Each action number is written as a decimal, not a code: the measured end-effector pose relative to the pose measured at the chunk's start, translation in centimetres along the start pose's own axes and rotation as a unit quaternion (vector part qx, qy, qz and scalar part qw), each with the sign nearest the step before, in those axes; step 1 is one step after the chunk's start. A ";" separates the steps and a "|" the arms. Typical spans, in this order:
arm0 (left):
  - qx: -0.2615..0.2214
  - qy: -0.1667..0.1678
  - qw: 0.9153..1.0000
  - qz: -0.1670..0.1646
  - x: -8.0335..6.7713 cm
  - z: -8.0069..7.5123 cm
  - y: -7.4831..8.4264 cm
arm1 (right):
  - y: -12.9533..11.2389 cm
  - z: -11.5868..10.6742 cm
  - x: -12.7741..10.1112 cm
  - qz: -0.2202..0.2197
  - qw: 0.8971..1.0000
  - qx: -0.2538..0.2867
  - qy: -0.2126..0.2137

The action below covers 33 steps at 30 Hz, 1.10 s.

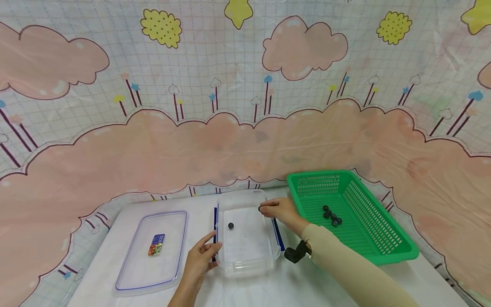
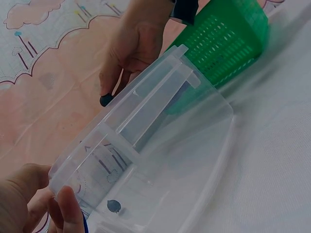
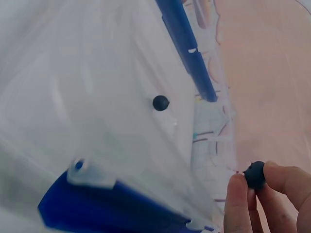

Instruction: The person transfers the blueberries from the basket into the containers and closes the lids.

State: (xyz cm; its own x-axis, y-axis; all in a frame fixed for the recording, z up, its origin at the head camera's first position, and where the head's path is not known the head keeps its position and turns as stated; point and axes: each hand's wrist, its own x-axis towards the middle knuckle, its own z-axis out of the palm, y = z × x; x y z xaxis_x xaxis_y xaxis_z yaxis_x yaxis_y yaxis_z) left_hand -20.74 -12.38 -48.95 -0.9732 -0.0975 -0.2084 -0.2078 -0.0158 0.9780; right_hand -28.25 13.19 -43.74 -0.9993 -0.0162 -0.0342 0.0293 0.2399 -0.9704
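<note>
My right hand (image 1: 281,212) pinches a dark blueberry (image 3: 254,175) between thumb and fingertips, above the far right part of a clear plastic box (image 1: 249,245). The box stands open, its blue side clips (image 3: 116,204) folded down. Another blueberry (image 1: 231,225) lies on the box floor, toward the left. My left hand (image 1: 198,258) holds the box's left wall near the front corner, thumb on one side and fingers on the other, as the left wrist view shows.
A green perforated basket (image 1: 397,257) stands at the right with several blueberries (image 1: 333,216) inside. On the left lies a clear lid (image 1: 134,260) with a blue seal and a label (image 1: 156,244). A patterned cloth (image 1: 230,147) hangs behind the white table (image 1: 103,273).
</note>
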 end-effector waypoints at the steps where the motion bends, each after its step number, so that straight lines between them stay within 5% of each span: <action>1: 0.000 0.000 1.000 0.000 0.0 0.0 0.0 | 0.0 0.1 0.1 0.002 1.000 0.003 -0.003; 33: -0.003 -0.008 1.000 -0.002 0.0 0.1 -0.1 | -0.2 5.5 2.5 0.050 0.998 0.003 -0.027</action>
State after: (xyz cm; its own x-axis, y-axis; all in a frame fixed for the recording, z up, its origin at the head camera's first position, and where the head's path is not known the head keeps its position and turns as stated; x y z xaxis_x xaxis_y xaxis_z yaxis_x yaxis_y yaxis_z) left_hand -20.75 -12.33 -49.08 -0.9740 -0.0809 -0.2116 -0.2105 -0.0225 0.9773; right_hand -30.60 7.72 -44.97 -0.9886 -0.0447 -0.1441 0.1296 0.2374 -0.9627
